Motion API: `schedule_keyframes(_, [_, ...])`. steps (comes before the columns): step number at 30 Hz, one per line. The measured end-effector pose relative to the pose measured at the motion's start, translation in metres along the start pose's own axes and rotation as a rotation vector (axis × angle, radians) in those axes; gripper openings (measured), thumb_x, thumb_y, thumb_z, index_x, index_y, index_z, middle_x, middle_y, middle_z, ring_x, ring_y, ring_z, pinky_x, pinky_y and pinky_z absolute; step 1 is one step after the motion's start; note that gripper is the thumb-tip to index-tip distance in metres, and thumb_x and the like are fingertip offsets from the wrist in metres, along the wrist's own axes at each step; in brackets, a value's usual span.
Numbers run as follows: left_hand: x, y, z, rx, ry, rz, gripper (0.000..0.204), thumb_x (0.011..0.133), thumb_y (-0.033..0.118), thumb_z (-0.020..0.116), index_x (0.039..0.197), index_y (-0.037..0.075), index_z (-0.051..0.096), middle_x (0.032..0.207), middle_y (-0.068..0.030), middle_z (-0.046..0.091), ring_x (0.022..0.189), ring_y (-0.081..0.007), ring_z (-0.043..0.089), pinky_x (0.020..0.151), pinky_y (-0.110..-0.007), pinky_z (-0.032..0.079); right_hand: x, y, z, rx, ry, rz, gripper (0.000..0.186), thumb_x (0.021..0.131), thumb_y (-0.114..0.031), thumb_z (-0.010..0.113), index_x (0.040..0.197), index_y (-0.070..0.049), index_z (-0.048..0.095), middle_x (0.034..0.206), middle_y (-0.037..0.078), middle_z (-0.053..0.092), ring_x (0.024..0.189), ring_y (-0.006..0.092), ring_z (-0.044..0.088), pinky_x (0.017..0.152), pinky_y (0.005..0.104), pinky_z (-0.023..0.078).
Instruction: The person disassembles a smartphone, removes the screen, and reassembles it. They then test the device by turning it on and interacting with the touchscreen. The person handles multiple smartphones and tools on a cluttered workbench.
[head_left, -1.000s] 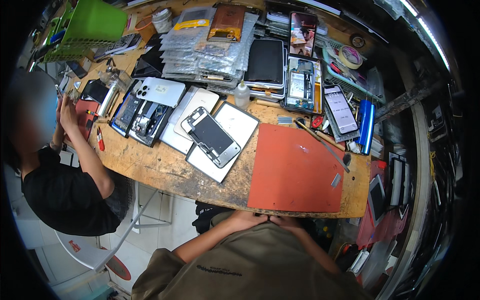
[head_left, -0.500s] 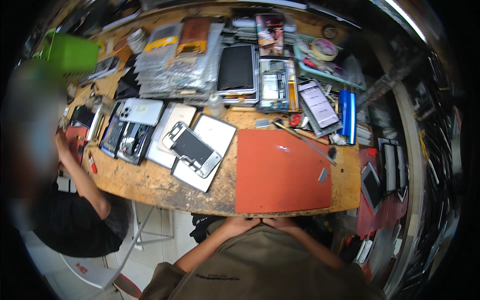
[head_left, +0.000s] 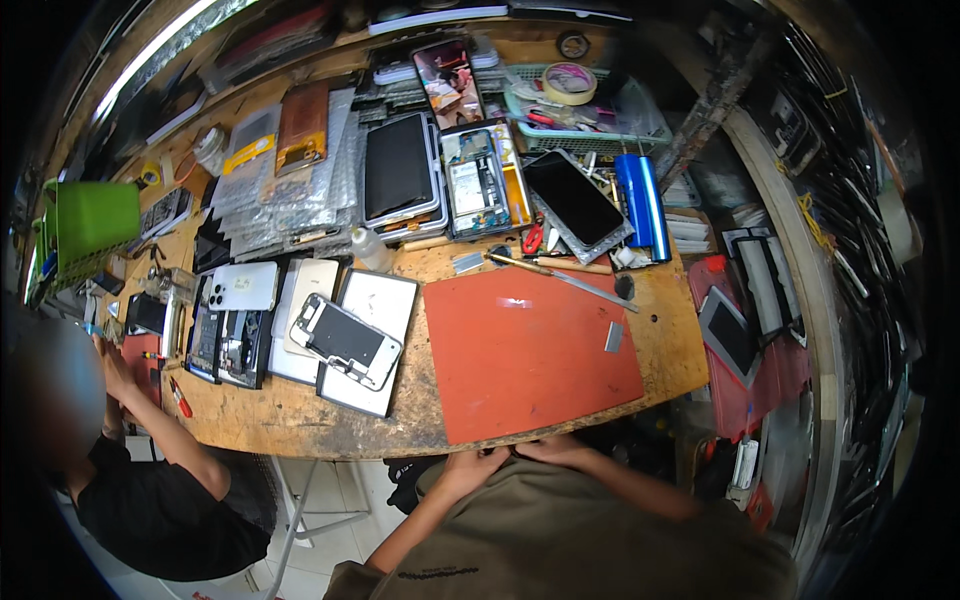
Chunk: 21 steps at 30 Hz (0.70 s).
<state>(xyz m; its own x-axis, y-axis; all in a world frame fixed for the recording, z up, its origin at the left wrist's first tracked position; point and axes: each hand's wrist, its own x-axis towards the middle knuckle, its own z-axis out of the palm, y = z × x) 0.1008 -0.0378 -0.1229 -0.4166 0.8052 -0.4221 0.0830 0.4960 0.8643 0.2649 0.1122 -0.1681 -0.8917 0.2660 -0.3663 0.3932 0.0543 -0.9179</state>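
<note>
My left hand and my right hand rest close together at my lap, against the table's front edge. Their fingertips are too small and partly hidden, so I cannot make out whether they hold anything. Directly beyond them lies an orange-red work mat. A small grey metal piece sits on its right side. Along the mat's far edge is a long thin metal tool. To the left, an opened phone rests across a white box. A dark-screened phone lies behind the mat.
Phone parts and bubble-wrapped packs are stacked at the back, near a clear bottle. A green basket and a mint tray stand at the back corners. A co-worker in black sits at the left.
My view has tilted and shifted, so the table appears turned. The phone behind the mat has gone from a lit screen to a dark one. My hands stay together at my lap.
</note>
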Motion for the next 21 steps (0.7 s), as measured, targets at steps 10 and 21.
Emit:
schedule_keyframes(10, [-0.002,-0.013,0.009,-0.012,0.041,-0.015,0.027,0.09,0.016,0.078,0.111,0.001,0.073,0.087,-0.0013,0.07,0.066,-0.004,0.054,0.054,-0.027,0.045,-0.01,-0.019,-0.004,0.035,0.008,0.09,0.049,0.099,-0.035,0.068,0.137,-0.006,0.062,0.136,0.013,0.067,0.131,0.0283,0.059,0.109,0.0405,0.046])
schedule_keyframes(21, [-0.007,0.003,0.002,0.067,-0.006,-0.035,0.035,0.088,0.024,0.079,0.113,0.001,0.072,0.08,-0.0028,0.065,0.06,-0.004,0.046,0.05,-0.028,0.039,0.002,-0.021,-0.003,0.154,-0.091,0.112,0.04,0.097,-0.026,0.066,0.132,-0.006,0.065,0.131,0.011,0.067,0.123,0.025,0.061,0.104,0.0412,0.048])
